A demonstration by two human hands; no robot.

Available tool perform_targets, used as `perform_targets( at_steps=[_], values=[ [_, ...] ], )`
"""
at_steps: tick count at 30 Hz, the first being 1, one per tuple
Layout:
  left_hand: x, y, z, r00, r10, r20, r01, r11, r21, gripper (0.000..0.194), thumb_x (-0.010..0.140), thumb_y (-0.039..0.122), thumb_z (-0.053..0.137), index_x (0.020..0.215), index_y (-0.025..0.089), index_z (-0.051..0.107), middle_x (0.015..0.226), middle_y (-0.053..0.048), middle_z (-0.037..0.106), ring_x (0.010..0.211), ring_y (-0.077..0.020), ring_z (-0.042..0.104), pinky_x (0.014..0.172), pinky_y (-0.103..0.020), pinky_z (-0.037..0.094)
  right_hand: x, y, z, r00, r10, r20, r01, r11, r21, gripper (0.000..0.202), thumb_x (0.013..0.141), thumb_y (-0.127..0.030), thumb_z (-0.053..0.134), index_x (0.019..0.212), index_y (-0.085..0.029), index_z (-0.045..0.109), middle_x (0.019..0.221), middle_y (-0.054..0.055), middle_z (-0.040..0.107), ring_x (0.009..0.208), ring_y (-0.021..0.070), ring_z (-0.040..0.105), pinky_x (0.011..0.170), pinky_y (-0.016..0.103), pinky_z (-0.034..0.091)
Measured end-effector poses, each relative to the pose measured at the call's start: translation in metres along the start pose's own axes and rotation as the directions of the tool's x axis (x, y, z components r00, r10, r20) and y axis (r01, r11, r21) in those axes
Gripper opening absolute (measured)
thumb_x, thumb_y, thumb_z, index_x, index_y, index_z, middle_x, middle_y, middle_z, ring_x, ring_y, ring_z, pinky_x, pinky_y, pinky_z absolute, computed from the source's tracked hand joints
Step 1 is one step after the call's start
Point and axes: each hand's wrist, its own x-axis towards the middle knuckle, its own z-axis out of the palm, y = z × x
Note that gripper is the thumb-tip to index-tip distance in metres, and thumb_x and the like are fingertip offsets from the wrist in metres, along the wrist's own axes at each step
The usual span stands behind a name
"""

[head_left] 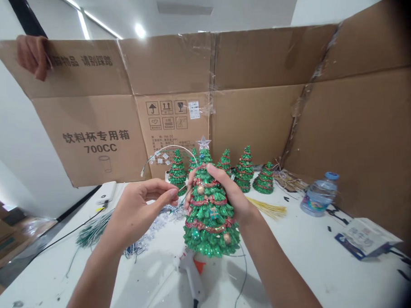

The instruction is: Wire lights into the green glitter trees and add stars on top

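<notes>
My right hand (pixel 236 193) is wrapped round a green glittery Christmas tree figurine (pixel 210 213) with red garlands, gold balls and a clear star (pixel 204 143) on top. The tree stands upright in the hand, above the table. Beside it, my left hand (pixel 148 204) has thumb and forefinger pinched at a thin wire end that reaches toward the tree's left side. A pale wire (pixel 173 146) arcs out from behind the tree to the left, ending in a small connector (pixel 142 173). Below the tree lies a white glue gun (pixel 193 275) with an orange trigger.
Several more tree figurines (pixel 244 170) stand behind. Bundles of green wires (pixel 96 229) and yellow wires (pixel 269 208) lie on the white table (pixel 292 277). At right are a water bottle (pixel 320 194) and a white box (pixel 364 238). Another person's hand (pixel 33 56) grips the cardboard wall (pixel 251 111).
</notes>
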Motion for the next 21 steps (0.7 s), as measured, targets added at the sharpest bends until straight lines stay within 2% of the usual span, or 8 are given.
perform_targets(
  at_steps=[5,8,14,18,21],
  values=[
    [-0.0018,0.0063,-0.0045,0.99,-0.014,0.139,0.028,0.995,-0.098,0.021,0.097,0.046,0.078,0.093,0.026,0.086,0.092,-0.01,0.084,0.081,-0.0245,0.083,0.076,-0.035,0.072,0.0007,-0.0017,-0.0037,0.994,-0.031,-0.105,0.03,0.999,-0.009,0.043,0.09,-0.062,0.079,0.093,-0.019,0.073,0.078,0.001,0.072,0.063,0.0145,0.067,0.067,0.029,0.06],
    [-0.0029,0.0087,-0.007,0.986,-0.03,0.166,0.046,0.994,-0.094,0.022,0.098,0.046,0.077,0.092,0.026,0.085,0.088,-0.009,0.082,0.079,-0.0227,0.081,0.075,-0.034,0.071,0.0013,-0.0022,-0.0044,0.996,-0.011,-0.094,0.011,1.0,-0.004,0.044,0.089,-0.063,0.079,0.093,-0.019,0.073,0.077,0.0,0.07,0.062,0.0149,0.067,0.066,0.03,0.06],
    [-0.0027,0.0061,-0.0056,0.981,-0.047,0.186,0.068,0.992,-0.11,0.023,0.1,0.048,0.076,0.097,0.027,0.082,0.096,-0.008,0.083,0.092,-0.0238,0.082,0.086,-0.035,0.07,0.0,0.0001,-0.0031,0.997,-0.029,-0.076,0.024,0.997,-0.068,0.044,0.093,-0.064,0.074,0.096,-0.02,0.073,0.079,0.002,0.072,0.065,0.0171,0.07,0.068,0.033,0.062],
    [-0.0002,0.0037,-0.0013,0.968,-0.085,0.238,0.119,0.984,-0.13,0.023,0.096,0.048,0.08,0.104,0.027,0.081,0.09,-0.008,0.084,0.086,-0.0248,0.083,0.081,-0.037,0.071,-0.0008,0.0018,-0.0019,0.999,-0.022,-0.029,0.018,0.993,-0.12,0.045,0.096,-0.065,0.069,0.102,-0.02,0.075,0.076,0.002,0.072,0.067,0.0191,0.07,0.07,0.035,0.061],
    [0.001,0.0044,-0.001,0.961,-0.081,0.265,0.121,0.983,-0.137,0.025,0.097,0.049,0.079,0.105,0.026,0.082,0.087,-0.008,0.083,0.084,-0.0248,0.083,0.082,-0.038,0.071,-0.0006,0.0014,-0.0022,0.999,-0.019,-0.036,0.014,0.992,-0.122,0.044,0.095,-0.064,0.072,0.1,-0.02,0.076,0.079,0.001,0.072,0.069,0.0174,0.068,0.072,0.033,0.06]
  ],
)
